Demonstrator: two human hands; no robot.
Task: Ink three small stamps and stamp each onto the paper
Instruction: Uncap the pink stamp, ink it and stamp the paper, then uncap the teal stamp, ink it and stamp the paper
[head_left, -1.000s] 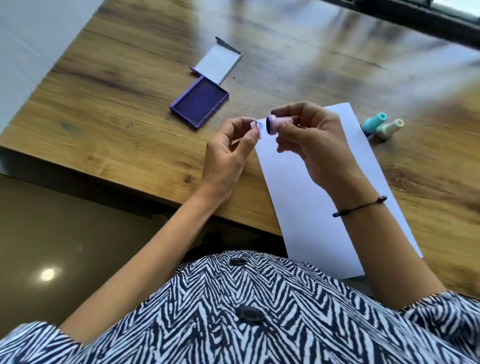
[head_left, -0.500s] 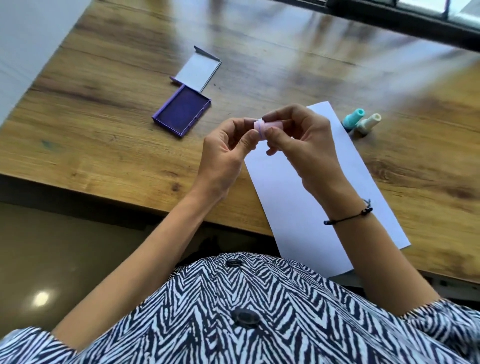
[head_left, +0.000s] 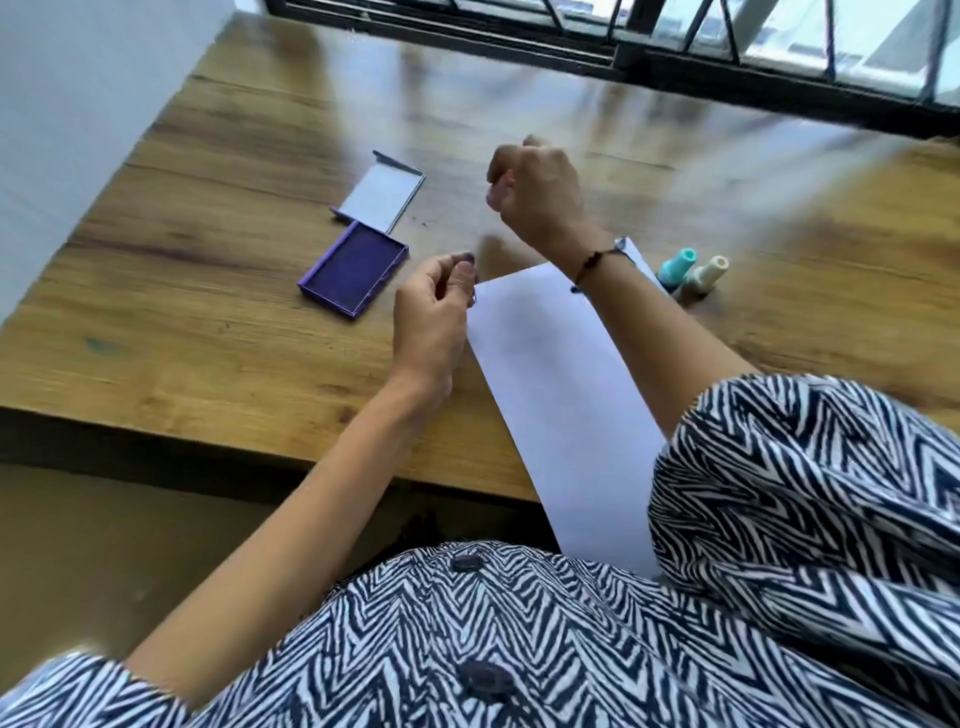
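Hands parted; right hand moved out over the table past the paper.

Half a second back both hands met at the pink stamp; now the right hand (head_left: 537, 192) is curled into a loose fist beyond the white paper (head_left: 566, 384), a hint of pink at the fingertips — blurred, cannot tell if it grips the stamp. Left hand (head_left: 431, 312) hangs at the paper's near-left corner, thumb and forefinger pinched, apparently on something tiny; unclear what. Open purple ink pad (head_left: 353, 274) lies left on the wooden table (head_left: 208, 322). Teal stamp (head_left: 677, 266) and cream stamp (head_left: 705, 274) lie touching, right of the paper.
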